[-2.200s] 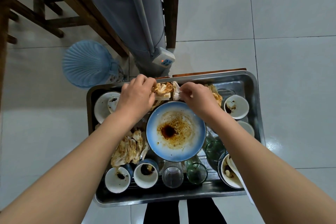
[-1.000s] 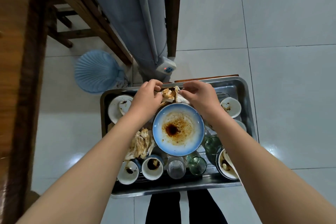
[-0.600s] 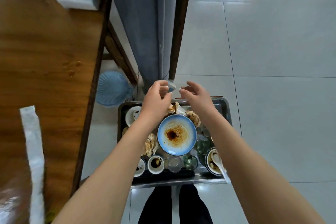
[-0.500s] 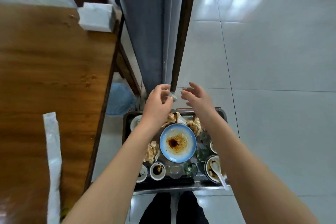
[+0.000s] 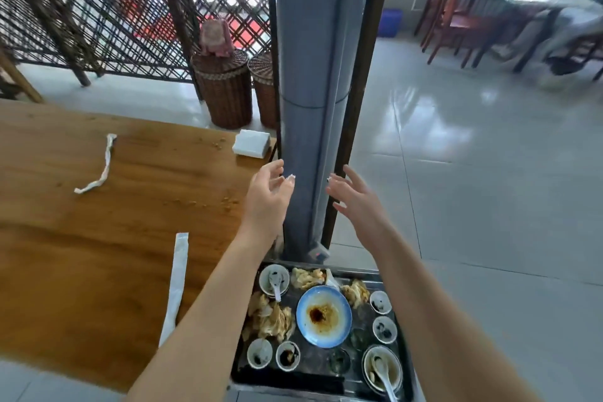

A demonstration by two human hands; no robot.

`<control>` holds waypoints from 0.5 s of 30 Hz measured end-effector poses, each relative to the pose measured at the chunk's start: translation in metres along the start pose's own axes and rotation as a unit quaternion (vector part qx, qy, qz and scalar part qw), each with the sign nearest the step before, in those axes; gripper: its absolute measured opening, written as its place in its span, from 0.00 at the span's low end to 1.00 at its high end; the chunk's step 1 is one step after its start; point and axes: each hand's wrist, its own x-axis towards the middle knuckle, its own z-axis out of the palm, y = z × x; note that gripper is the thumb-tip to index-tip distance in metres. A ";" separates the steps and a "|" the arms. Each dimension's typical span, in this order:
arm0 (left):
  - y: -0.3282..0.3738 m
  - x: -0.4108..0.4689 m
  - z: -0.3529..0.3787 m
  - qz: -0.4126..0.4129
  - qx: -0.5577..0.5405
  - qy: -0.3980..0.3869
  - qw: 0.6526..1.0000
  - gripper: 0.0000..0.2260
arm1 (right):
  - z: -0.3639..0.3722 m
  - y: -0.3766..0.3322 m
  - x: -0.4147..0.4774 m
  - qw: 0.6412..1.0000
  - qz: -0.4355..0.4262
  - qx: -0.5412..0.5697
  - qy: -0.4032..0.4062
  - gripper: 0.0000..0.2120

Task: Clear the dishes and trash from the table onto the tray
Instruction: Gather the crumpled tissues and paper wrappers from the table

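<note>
Steel tray (image 5: 293,380) underneath | left hand (image 5: 266,202) splayed, empty | right hand (image 5: 355,206) likewise

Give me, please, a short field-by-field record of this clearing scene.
Left hand: open, raised by the table's edge
Right hand: open, raised
Tray: holds blue plate, small bowls, spoons, crumpled napkins
On table: flat paper sleeve, twisted paper strip, napkin stack, crumbs
</note>
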 end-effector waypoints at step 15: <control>0.076 -0.170 -0.081 0.024 -0.044 0.036 0.998 0.17 | 0.015 -0.053 -0.170 0.997 -0.057 0.030 -0.039 0.29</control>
